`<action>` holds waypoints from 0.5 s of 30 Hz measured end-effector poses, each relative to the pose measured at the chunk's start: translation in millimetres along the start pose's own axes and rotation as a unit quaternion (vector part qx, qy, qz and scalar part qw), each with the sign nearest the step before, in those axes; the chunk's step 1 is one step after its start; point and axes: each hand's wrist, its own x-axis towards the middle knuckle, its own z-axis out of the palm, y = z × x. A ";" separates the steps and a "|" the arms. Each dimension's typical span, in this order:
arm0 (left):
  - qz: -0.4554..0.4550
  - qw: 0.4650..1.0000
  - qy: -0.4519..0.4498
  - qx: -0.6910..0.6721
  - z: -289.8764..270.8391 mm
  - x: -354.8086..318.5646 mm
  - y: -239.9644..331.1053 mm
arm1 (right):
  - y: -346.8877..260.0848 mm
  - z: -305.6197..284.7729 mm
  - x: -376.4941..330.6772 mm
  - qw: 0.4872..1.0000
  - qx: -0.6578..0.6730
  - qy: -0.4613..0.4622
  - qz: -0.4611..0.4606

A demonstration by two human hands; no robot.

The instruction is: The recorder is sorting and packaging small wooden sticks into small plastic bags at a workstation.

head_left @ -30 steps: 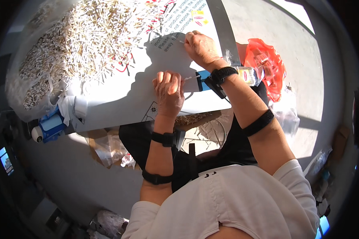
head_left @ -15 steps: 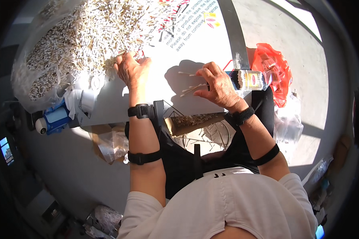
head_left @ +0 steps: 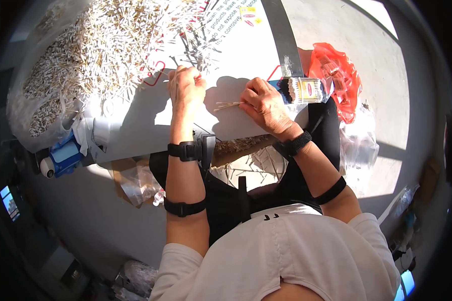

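Observation:
Several white-tipped cotton swabs (head_left: 227, 105) stick out leftward from my right hand (head_left: 267, 106), pinched between its thumb and curled fingers. My left hand (head_left: 187, 89) is over the white tabletop with its fingers bent together and pointing away from me. Whatever its fingertips hold, if anything, is hidden. A large heap of loose cotton swabs (head_left: 116, 50) spreads to the left and beyond that hand. Some dark-looking swabs (head_left: 198, 54) lie scattered just past my left fingertips. Right of my right hand sits a clear pack of cotton swabs (head_left: 306, 91) with a yellow and red label.
A big clear plastic bag (head_left: 22, 108) of swabs stands at the table's left. Below it is a blue and white container (head_left: 65, 156). A red plastic bag (head_left: 344, 83) holding packs is beyond the right edge. An open carton (head_left: 236, 150) of swabs sits beneath the front edge.
My left hand has moved right, away from the heap toward the dark swabs. My right hand has shifted slightly left, and its swabs lie closer together. The whole view has shifted a little.

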 end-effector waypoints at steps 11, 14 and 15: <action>0.009 0.995 0.090 -0.030 2.3 -32.8 -12.8 | 4.6 -0.9 41.9 0.998 0.034 0.052 0.024; 0.013 0.994 0.110 -0.013 9.3 -41.6 -13.5 | 4.5 6.7 55.1 0.996 -0.078 0.030 -0.039; 0.024 0.991 0.129 -0.021 11.6 -41.6 -12.2 | 5.8 10.1 58.3 0.991 -0.114 0.038 -0.053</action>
